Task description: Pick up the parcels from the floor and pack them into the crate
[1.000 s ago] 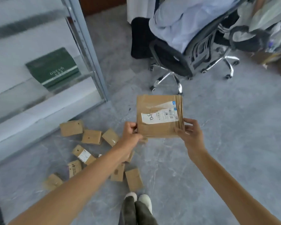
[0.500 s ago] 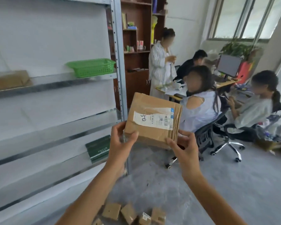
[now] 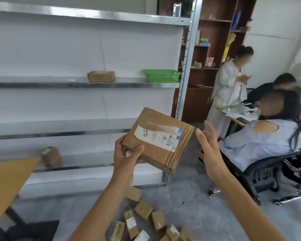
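Held parcel (image 3: 158, 140): flat brown cardboard package with a white shipping label on its upper face, carried in the air in front of the shelf unit (image 3: 185, 84) and tilted, with its right edge lower than its far corner.

Left hand (image 3: 127, 153): grips the parcel at its near left corner, thumb pressed on the upper face, fingers curled beneath.

Right hand (image 3: 208, 150): open, fingers straight and spread, palm facing the parcel's right edge. It is just beside that edge, and a narrow gap shows between fingertips and cardboard.

Green crate (image 3: 161, 75): stands on the middle shelf (image 3: 59, 83) at its right end, close to the upright post. Its contents cannot be seen from this angle.

Brown box (image 3: 101, 76): stands on the same shelf near the middle, well apart from the crate.

Small box (image 3: 51, 156): stands tilted on a lower shelf toward its left end.

Remaining parcels (image 3: 143, 210): several small brown packages lie scattered on the grey floor (image 3: 189, 214) below the hands, near the foot of the shelf unit; some touch one another.

Seated person (image 3: 261, 141): occupies an office chair at the right of the floor area
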`<state>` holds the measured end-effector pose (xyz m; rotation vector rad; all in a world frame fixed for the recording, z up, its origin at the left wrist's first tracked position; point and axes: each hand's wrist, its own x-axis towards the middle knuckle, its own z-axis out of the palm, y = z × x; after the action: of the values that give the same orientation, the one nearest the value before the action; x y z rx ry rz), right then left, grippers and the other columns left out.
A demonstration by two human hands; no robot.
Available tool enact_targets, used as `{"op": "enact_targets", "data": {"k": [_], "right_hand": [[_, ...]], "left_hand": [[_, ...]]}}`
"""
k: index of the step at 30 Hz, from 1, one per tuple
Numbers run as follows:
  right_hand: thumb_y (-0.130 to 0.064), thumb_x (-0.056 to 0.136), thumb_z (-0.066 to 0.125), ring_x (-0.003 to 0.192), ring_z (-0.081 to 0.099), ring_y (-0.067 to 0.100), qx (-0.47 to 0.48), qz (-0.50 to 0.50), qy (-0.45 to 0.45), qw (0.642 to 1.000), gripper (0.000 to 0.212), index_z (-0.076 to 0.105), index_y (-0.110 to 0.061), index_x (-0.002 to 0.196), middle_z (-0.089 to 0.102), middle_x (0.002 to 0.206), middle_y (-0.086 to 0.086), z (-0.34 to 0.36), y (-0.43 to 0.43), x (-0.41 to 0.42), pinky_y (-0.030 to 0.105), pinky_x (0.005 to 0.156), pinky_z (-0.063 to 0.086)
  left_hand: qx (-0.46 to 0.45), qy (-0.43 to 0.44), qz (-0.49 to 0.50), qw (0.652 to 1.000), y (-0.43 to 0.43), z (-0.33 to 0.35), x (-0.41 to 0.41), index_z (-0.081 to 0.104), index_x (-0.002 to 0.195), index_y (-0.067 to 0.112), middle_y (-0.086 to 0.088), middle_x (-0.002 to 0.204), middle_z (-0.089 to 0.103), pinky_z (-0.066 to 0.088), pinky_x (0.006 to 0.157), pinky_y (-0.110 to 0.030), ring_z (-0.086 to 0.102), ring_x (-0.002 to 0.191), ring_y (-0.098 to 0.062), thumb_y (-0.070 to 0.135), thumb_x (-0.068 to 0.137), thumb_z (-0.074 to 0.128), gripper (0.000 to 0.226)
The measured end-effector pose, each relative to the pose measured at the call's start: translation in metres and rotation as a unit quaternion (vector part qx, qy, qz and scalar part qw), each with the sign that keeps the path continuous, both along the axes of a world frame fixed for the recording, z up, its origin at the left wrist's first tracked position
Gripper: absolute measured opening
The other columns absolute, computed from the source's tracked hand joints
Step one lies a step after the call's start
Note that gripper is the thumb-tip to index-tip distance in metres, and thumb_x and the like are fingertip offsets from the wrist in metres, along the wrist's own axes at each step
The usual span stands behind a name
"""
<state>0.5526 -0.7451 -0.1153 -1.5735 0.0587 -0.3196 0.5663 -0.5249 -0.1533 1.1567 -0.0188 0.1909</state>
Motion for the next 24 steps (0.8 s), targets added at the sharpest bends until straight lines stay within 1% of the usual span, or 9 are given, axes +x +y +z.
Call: {"op": "enact_targets", "data": {"k": [2,4,8,10,13,15,19,22,24], "right_hand": [[-0.054,0.086,0.056,0.123,0.048,0.017,0.006,0.08,0.013,0.997,0.051,0.042,-0.044,0.133,0.048,0.135,-0.006,0.005,0.005,-0.003,0.041,0.1,0.043],[-0.024,0.092,0.057,0.112,0.056,0.021,-0.013,0.129,-0.002,0.992,0.029,0.057,-0.035,0.119,0.058,0.121,-0.001,-0.001,0.016,-0.016,0.028,0.082,0.05],[-0.012,0.086,0.066,0.106,0.061,0.027,0.045,0.122,-0.012,0.991,0.033,0.061,-0.032,0.111,0.06,0.117,0.004,-0.026,0.046,-0.056,0.033,0.075,0.057],[-0.017,0.084,0.068,0.107,0.061,0.026,0.068,0.108,-0.004,0.992,0.036,0.059,-0.032,0.116,0.059,0.118,0.003,-0.038,0.071,-0.078,0.04,0.08,0.057],[-0.02,0.086,0.067,0.111,0.058,0.02,0.029,0.088,-0.024,0.995,0.047,0.05,-0.034,0.126,0.054,0.126,0.004,-0.052,0.114,-0.119,0.042,0.087,0.055],[-0.021,0.087,0.066,0.116,0.053,0.015,-0.001,0.11,-0.021,0.994,0.059,0.039,-0.033,0.138,0.046,0.13,0.003,-0.06,0.141,-0.145,0.04,0.094,0.052],[-0.024,0.089,0.06,0.115,0.047,0.007,-0.042,0.176,-0.014,0.983,0.063,0.026,-0.042,0.14,0.036,0.133,-0.002,-0.063,0.19,-0.182,0.037,0.099,0.048],[-0.027,0.092,0.057,0.108,0.047,0.001,-0.088,0.191,-0.02,0.978,0.061,0.024,-0.043,0.141,0.036,0.129,-0.003,-0.061,0.228,-0.2,0.015,0.083,0.046],[-0.029,0.091,0.059,0.109,0.05,0.004,-0.103,0.194,-0.028,0.975,0.055,0.03,-0.043,0.136,0.039,0.129,-0.002,-0.062,0.258,-0.212,0.016,0.079,0.047]], "left_hand": [[0.024,-0.009,0.004,1.0,0.009,-0.006,-0.024,0.053,0.115,0.029,-0.004,0.123,0.058,0.057,0.082,-0.039,0.056,0.117,-0.024,0.013,0.067,0.082,0.058],[0.049,-0.017,0.019,0.999,0.016,-0.01,-0.046,0.055,0.116,0.032,0.0,0.125,0.058,0.05,0.096,-0.046,0.053,0.122,-0.02,0.017,0.064,0.08,0.06],[-0.012,-0.007,0.103,0.995,0.032,0.001,-0.084,0.034,0.139,0.034,0.003,0.15,0.031,0.035,0.11,-0.046,0.029,0.139,-0.01,0.02,0.069,0.081,0.086],[-0.062,0.012,0.154,0.986,0.041,0.012,-0.103,0.038,0.138,0.029,-0.002,0.149,0.033,0.038,0.108,-0.041,0.031,0.138,-0.011,0.024,0.076,0.072,0.071],[-0.113,0.032,0.156,0.981,0.056,0.017,-0.135,0.056,0.123,0.015,-0.002,0.116,0.065,0.051,0.085,-0.034,0.061,0.105,-0.015,0.031,0.092,0.054,0.036],[-0.077,0.044,0.151,0.985,0.077,0.012,-0.158,0.06,0.122,0.022,0.007,0.104,0.071,0.054,0.082,-0.035,0.067,0.095,-0.01,0.035,0.093,0.05,0.033],[0.056,0.031,0.063,0.996,0.143,0.004,-0.196,0.048,0.133,0.037,0.011,0.12,0.064,0.054,0.088,-0.032,0.064,0.106,-0.006,0.032,0.092,0.052,0.041],[0.172,0.031,0.02,0.984,0.193,-0.004,-0.229,0.022,0.145,0.037,0.012,0.128,0.056,0.054,0.083,-0.023,0.058,0.111,-0.004,0.014,0.085,0.064,0.077],[0.213,0.036,0.005,0.976,0.224,-0.006,-0.254,0.009,0.146,0.041,0.014,0.132,0.05,0.055,0.081,-0.023,0.053,0.115,-0.002,0.007,0.08,0.071,0.097]]}}
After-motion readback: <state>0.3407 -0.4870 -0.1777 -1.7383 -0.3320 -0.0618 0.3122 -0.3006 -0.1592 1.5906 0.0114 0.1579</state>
